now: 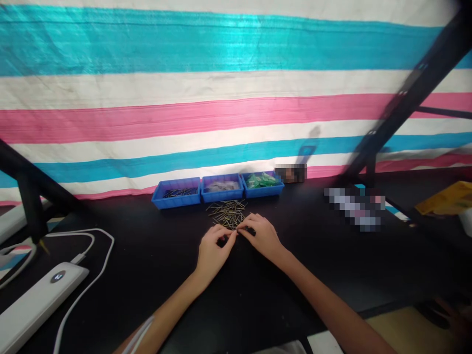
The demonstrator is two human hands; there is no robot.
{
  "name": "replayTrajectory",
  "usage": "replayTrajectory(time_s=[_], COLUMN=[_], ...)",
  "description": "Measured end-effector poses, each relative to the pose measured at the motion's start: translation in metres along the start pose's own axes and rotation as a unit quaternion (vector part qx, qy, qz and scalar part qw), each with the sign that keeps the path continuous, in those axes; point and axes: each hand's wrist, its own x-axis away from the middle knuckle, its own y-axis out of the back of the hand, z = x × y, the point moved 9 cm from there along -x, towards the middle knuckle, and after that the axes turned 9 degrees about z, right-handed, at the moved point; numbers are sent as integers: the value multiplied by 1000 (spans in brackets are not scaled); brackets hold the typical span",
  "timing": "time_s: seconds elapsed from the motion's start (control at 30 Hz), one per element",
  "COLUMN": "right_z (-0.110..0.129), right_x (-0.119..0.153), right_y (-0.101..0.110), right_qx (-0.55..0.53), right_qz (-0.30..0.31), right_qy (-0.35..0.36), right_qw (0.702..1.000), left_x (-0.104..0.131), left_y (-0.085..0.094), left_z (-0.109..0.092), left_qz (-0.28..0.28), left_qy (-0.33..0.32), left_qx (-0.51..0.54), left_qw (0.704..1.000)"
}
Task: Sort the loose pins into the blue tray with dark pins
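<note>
Fingertips of my left hand [216, 248] and my right hand [262, 237] meet in a pinch just in front of a heap of thin brass-coloured pins or screws [226, 211]. Whatever lies between the fingertips is too small to make out. Behind the heap, three blue bins stand in a row. The left bin [177, 200] holds dark thin pieces, the middle bin [222, 195] pale clear pieces, and the right bin [263, 189] green pieces.
A white power bank [44, 305] with a white cable [106, 260] lies at the left on the black table [147, 275]. Black frame legs [391, 93] slant on both sides. A yellow packet [444, 197] sits far right. Striped sheeting [184, 118] hangs behind.
</note>
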Motion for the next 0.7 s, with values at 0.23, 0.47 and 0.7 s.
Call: replayTrajectory(time_s=[0.23,0.47,0.7], right_z=[-7,5,1], right_x=[0,0,-1], right_y=[3,-5,-4], right_qx=[-187,-218,-259], right_qz=[-31,25,12], right_qy=[-51,-34,-40], right_qw=[981,975,965], left_x=[1,1,0], left_y=[-3,1,8], left_z=[4,3,1], left_qz=[2,2,-28], left_qy=[13,0,-6], left_qx=[2,19,84], left_qw=[1000,1000,996])
